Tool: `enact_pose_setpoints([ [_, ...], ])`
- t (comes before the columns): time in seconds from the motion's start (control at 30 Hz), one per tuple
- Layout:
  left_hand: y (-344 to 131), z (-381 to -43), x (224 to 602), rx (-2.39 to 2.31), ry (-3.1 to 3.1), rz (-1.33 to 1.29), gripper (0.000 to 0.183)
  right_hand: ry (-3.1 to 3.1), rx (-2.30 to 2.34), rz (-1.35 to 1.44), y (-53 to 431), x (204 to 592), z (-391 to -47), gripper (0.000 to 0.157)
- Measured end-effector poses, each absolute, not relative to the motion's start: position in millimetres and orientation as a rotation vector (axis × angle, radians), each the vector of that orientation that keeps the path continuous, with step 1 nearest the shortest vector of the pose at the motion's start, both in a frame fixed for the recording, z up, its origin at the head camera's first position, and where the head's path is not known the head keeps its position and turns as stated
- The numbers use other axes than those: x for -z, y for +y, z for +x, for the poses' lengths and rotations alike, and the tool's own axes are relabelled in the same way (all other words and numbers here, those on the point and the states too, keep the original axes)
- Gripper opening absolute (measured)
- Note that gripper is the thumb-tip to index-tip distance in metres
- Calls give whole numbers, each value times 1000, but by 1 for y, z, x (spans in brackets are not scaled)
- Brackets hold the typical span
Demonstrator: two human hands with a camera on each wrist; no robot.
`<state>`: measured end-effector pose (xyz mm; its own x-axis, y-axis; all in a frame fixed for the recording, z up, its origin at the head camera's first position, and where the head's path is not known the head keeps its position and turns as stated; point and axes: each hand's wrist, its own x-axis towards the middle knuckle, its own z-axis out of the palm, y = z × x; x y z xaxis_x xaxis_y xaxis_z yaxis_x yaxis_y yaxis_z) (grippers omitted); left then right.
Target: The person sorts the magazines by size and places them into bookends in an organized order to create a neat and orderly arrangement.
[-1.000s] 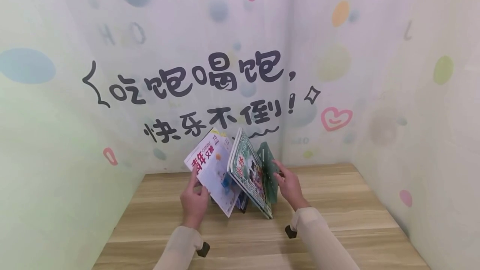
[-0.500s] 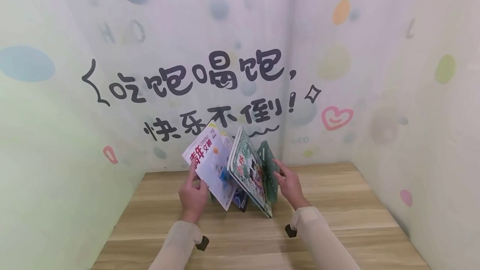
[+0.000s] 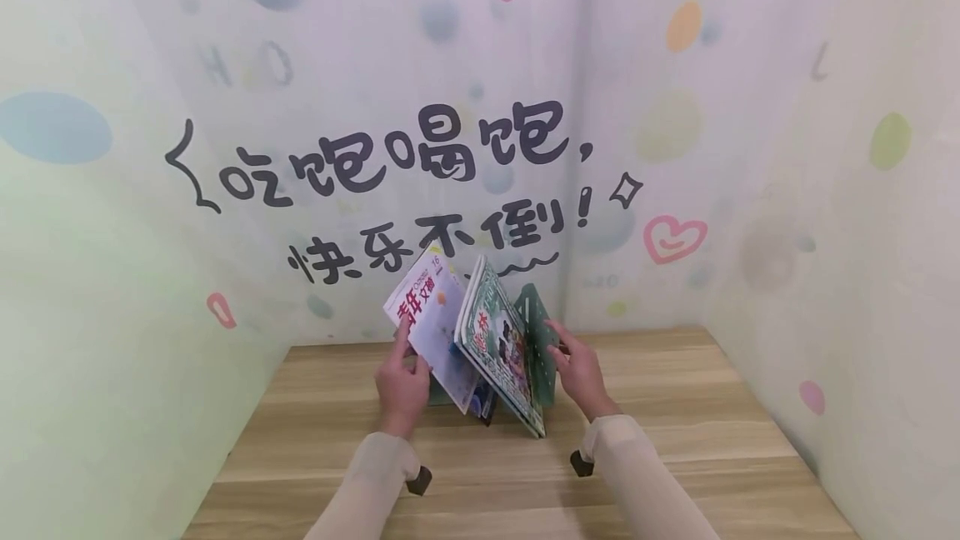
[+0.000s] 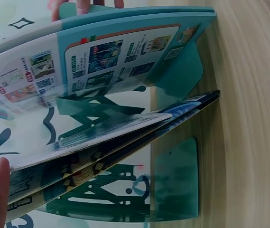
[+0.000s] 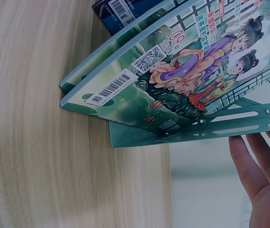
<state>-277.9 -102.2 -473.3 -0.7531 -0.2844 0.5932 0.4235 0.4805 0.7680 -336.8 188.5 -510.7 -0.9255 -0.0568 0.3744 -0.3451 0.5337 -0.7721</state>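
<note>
My left hand (image 3: 402, 386) pinches the left edge of a white magazine (image 3: 442, 348) with red lettering, held slantwise. Behind its lower corner, darker blue magazines (image 3: 483, 402) show; in the left wrist view they lean just below the white one. To the right, green-bordered magazines (image 3: 502, 348) lean with their lower corner near the tabletop. A green metal bookend (image 3: 542, 348) stands at their right, and the straight fingers of my right hand (image 3: 581, 373) touch its side. Its cut-out side (image 5: 244, 121) shows in the right wrist view. Another green bookend panel (image 4: 175, 180) stands at the left, mostly hidden.
A wood-grain table (image 3: 637, 482) carries everything. Pale walls (image 3: 450, 40) with printed writing and coloured spots close off the back and both sides, the back wall close behind the magazines.
My left hand first lifts the white magazine slightly up and left, then brings it right, closer to the green-bordered magazines. My right hand and the bookend stay in place.
</note>
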Motion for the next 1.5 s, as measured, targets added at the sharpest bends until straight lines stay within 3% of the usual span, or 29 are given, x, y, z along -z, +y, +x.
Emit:
enact_pose_setpoints([
  [1.5, -88, -295, 510, 859, -2324, 1, 82, -2485, -1351, 298, 187, 507, -336, 47],
])
